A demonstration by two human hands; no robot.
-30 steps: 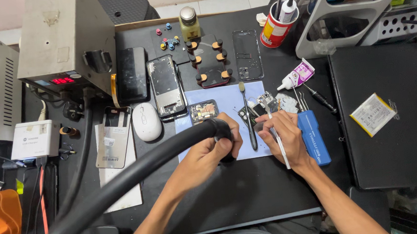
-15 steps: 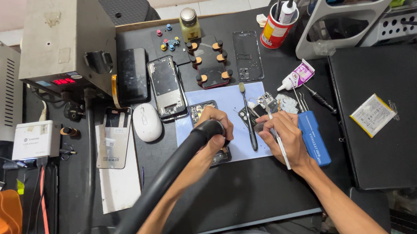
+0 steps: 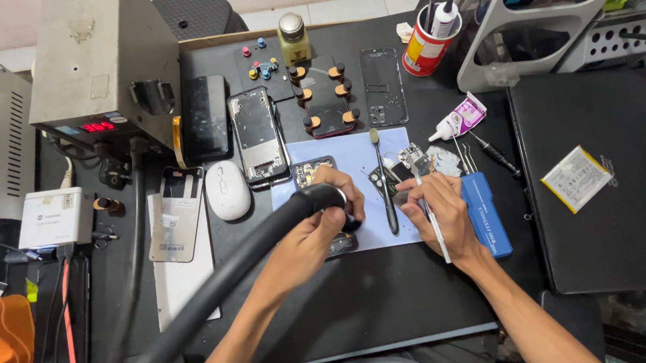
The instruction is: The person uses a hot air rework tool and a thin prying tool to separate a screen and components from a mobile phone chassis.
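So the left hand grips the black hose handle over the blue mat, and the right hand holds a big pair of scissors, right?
Not quite. The head view shows the right hand holding thin tweezers, not scissors. The left hand does grip the black hose handle over the blue mat.

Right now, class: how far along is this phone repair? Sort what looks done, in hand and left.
Done: the phone frame lies opened and stripped, parts spread on the blue mat. In hand: the left hand aims the hot-air nozzle at a small board, the right hand works tweezers. Left: the battery still lies aside.
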